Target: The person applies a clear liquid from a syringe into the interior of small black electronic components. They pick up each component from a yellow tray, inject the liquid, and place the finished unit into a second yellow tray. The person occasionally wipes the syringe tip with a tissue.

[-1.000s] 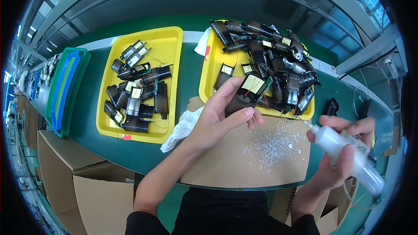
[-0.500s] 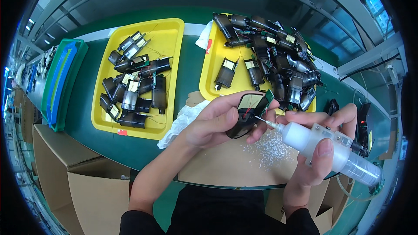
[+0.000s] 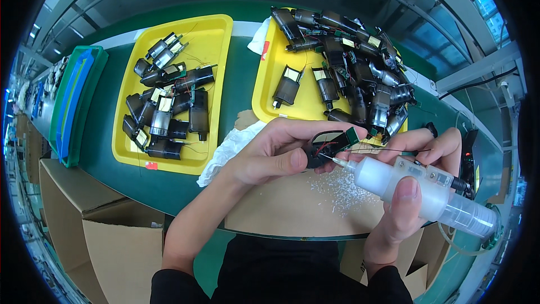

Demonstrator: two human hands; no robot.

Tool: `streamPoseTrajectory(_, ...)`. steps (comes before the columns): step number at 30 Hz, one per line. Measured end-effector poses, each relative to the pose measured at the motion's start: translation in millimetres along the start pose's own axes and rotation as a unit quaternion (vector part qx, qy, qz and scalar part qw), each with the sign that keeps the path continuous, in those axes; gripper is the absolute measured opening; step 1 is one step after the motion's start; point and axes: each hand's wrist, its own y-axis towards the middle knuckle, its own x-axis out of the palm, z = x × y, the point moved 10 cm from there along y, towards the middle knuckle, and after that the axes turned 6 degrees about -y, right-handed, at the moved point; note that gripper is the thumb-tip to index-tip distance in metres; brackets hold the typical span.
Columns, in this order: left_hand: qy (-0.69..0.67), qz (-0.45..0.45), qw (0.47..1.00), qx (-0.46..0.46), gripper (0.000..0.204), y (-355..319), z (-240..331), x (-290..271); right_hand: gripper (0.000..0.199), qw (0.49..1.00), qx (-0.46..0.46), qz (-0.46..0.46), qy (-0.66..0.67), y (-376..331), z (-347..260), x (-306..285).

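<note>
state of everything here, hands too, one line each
left hand, closed on dark housing
dark housing, held, red wires showing
right hand, gripping dispensing syringe
dispensing syringe, held, needle at dark housing
left yellow tray, partly filled
right yellow tray, heaped at right
white cloth, crumpled
cardboard sheet, strewn with white bits
lower-left cardboard box, open

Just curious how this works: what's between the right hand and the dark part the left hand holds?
In the head view: the front of the white dispenser, its thin needle pointing at the dark part, and wires.
</note>
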Motion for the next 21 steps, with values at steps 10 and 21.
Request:
streamPoseTrajectory(10,0.039,0.013,0.999,0.02,0.087,0,7,0,0.05,1.0,0.005,0.002,-0.016,-2,2,2)
streamPoseTrajectory(21,0.066,-0.103,0.991,0.047,0.064,-3,12,7,0.053,1.0,0.008,-0.012,-0.016,-4,4,3)
